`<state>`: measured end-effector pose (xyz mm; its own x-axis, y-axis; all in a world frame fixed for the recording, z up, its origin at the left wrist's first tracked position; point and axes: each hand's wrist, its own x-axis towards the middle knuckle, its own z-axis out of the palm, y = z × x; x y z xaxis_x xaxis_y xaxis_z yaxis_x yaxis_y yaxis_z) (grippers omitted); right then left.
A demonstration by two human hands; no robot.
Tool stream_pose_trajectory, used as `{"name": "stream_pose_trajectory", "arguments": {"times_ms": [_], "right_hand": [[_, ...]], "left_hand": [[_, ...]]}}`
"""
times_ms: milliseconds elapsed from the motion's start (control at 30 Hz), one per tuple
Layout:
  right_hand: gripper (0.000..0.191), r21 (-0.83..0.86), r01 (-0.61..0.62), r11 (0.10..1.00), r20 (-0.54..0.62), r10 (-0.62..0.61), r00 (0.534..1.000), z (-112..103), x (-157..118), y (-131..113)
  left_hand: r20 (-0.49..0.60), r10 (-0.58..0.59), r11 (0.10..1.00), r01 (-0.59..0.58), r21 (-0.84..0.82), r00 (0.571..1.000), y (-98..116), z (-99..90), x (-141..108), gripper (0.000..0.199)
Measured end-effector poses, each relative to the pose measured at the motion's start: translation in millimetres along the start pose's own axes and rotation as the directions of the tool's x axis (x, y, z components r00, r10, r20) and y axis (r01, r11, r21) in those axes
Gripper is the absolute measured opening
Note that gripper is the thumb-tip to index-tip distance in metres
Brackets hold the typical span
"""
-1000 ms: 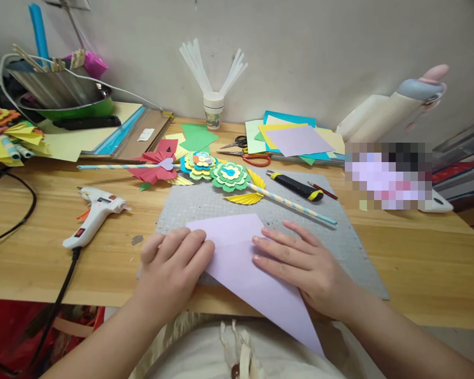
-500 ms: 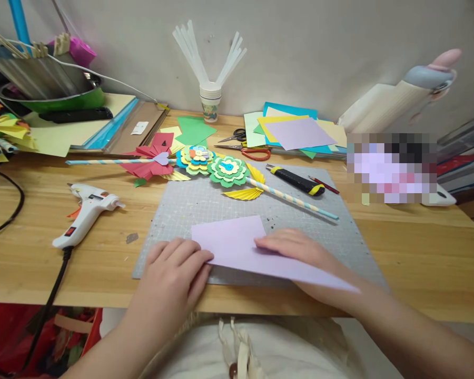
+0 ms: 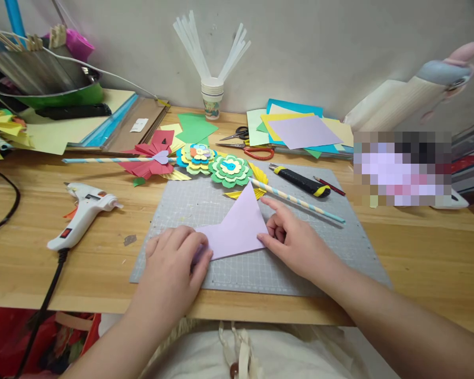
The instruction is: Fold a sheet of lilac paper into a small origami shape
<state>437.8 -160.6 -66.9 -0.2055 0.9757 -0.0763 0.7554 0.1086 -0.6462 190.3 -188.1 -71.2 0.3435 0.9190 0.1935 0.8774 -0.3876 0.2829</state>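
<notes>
A light purple sheet of paper (image 3: 239, 226), folded over at its right side into an upward point, lies over the grey cutting mat (image 3: 174, 205). My left hand (image 3: 174, 263) is closed on the sheet's left end, thumb toward the near edge. At the right edge, my right hand (image 3: 300, 237) has its thumb on the paper near the fold and its index finger reaching forward; the other fingers are curled. Just beyond the paper's tip lies a green layered paper flower (image 3: 229, 171) on a striped paper stick (image 3: 300, 198), with yellow pleated leaves.
A white glue gun (image 3: 82, 216) with a black cord lies left. Beyond the mat are a red paper flower (image 3: 164, 137), scissors (image 3: 259, 152), coloured sheets (image 3: 304, 130) and paper cups (image 3: 212, 102) holding glue sticks. A utility knife (image 3: 300, 180) and pencil (image 3: 329, 185) lie right.
The purple sheet's right part has been folded over, so its long right corner now points up and away. My right hand has moved from under the sheet to its right edge.
</notes>
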Motion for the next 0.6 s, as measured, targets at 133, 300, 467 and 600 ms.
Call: {"name": "stream_pose_trajectory", "arguments": {"times_ms": [133, 300, 467, 600], "right_hand": [[0.056, -0.048, 0.018, 0.999, 0.022, -0.017, 1.0, -0.4, -0.2, -0.9], [0.05, -0.044, 0.034, 0.998, 0.039, -0.032, 0.999, -1.1, 0.1, -0.1], [0.047, -0.054, 0.044, 0.998, 0.057, -0.041, 0.998, -0.9, -1.6, -0.2], [0.045, -0.074, 0.066, 0.995, 0.056, -0.062, 0.996, 0.5, -4.3, 0.0]], "left_hand": [[0.002, 0.226, 0.971, -0.225, -0.078, 0.974, -0.7, 2.0, -0.6, 0.029], [0.03, 0.316, 0.945, -0.311, -0.101, 0.948, -0.5, 4.1, -2.9, 0.046], [0.016, 0.332, 0.939, -0.329, -0.104, 0.943, 1.6, 2.7, -3.3, 0.035], [0.021, 0.357, 0.931, -0.354, -0.094, 0.934, 2.7, 1.4, -2.9, 0.031]]}}
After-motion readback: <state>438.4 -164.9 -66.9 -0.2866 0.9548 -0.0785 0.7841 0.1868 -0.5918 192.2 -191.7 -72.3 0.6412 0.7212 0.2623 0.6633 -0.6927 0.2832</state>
